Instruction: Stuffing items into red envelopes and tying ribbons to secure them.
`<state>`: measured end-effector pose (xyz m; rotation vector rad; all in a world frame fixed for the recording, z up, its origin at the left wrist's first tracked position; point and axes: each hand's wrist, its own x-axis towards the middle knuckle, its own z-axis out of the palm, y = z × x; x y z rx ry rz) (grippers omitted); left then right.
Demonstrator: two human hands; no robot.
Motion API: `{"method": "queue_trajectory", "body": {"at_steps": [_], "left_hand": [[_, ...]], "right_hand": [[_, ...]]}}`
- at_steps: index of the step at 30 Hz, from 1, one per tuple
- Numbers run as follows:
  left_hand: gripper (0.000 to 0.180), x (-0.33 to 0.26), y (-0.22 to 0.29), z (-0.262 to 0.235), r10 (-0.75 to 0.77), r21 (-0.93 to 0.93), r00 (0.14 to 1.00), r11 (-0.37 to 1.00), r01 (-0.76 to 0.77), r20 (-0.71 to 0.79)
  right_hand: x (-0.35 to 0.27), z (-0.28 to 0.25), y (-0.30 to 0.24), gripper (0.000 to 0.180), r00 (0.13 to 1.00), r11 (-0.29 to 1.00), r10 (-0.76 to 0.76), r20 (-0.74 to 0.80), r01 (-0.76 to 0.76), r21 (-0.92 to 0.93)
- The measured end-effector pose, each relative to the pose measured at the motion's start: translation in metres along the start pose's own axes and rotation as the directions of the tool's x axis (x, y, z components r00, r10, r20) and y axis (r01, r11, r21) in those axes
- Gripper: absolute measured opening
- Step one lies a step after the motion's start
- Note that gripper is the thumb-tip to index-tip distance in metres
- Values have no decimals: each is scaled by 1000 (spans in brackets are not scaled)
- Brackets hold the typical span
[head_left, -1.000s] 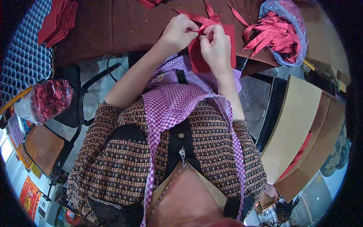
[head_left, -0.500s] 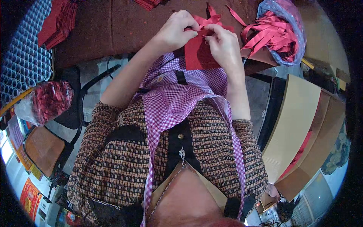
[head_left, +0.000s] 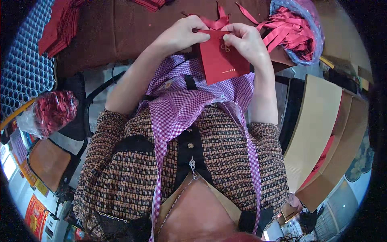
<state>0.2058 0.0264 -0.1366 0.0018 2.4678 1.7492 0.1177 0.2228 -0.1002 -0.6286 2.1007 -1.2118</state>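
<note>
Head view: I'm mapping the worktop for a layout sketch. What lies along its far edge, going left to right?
Stack of flat red paper pieces → left hand → small red paper bag → right hand → clear plastic bag of red ribbons.

Both forearms are raised from the lower edge, bent at the elbows. The left hand (head_left: 183,34) and right hand (head_left: 246,40) are brought close together, fingertips pinched shut.
</note>
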Motion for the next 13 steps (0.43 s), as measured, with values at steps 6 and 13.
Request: {"method": "queue_trajectory", "body": {"at_steps": [6, 13], "left_hand": [[19, 0, -3, 7, -64, -9, 995, 998, 63, -74], [18, 0, -2, 7, 97, 97, 991, 991, -88, -90]], "right_hand": [[-9, 19, 5, 31, 972, 990, -120, -200, 102, -98], [-10, 36, 11, 27, 923, 976, -180, -339, 126, -175]]}}
